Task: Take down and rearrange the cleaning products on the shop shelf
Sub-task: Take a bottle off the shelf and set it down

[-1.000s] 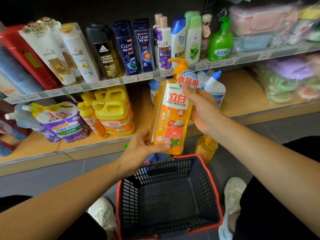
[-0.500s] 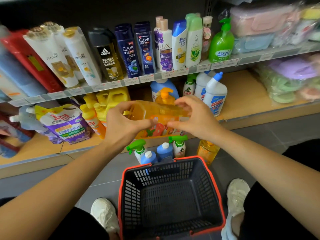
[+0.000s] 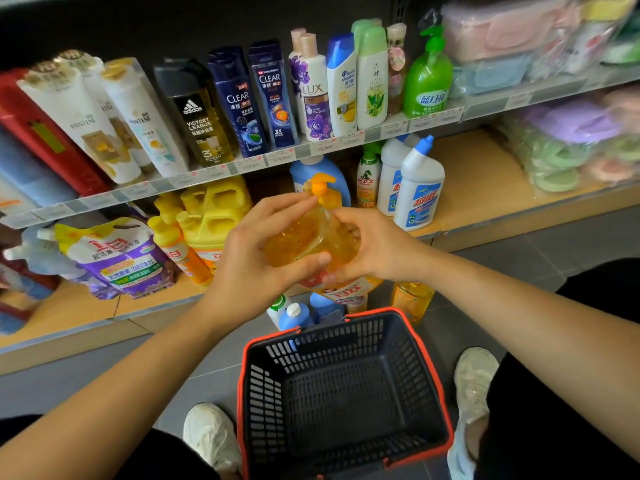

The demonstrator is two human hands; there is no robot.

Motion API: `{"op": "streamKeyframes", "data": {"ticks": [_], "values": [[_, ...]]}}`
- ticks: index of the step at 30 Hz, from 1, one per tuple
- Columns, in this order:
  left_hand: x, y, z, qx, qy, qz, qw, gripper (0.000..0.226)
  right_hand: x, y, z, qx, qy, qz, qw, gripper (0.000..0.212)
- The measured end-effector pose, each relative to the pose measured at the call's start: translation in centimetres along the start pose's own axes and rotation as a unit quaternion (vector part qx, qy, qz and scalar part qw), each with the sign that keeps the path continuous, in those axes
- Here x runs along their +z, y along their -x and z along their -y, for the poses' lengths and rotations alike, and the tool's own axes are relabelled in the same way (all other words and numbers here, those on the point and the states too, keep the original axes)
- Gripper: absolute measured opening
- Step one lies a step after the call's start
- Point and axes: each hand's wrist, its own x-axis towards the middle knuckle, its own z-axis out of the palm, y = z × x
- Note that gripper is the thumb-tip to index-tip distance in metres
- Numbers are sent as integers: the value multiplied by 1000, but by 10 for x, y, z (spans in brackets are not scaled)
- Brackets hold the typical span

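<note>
Both hands grasp the orange pump bottle (image 3: 311, 233): left hand (image 3: 256, 258) wraps its clear, liquid-filled body, right hand (image 3: 374, 247) grips the opposite side. It hangs at twelve o'clock above the dark plastic mesh basket (image 3: 346, 393), which holds nothing. Two white toilet-cleaner bottles (image 3: 417, 192) stand at one o'clock.

both hands (image 3: 313, 252) clasped (fingers curled)
</note>
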Motion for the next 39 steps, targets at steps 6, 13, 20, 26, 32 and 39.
{"op": "streamKeyframes", "data": {"ticks": [6, 13, 20, 26, 32, 39], "values": [[5, 5, 0, 72, -47, -1, 996, 45, 5, 4, -3, 7, -25, -97, 995, 67], [1, 8, 4, 90, -67, -69, 991, 25, 9, 5, -3, 3, -28, -124, 992, 67], [-11, -1, 5, -73, -35, -100, 992, 41, 15, 5, -3, 0, -27, -113, 993, 76], [-8, -5, 8, -171, 105, -47, 978, 48, 20, 6, -2, -8, -9, -86, 996, 83], [-16, -7, 16, -175, 158, -47, 971, 27, 21, 8, -2, -18, -27, -91, 995, 80], [-15, -8, 21, -196, 190, -48, 961, 29, 18, 8, -4, -7, -59, -105, 993, 72]]}}
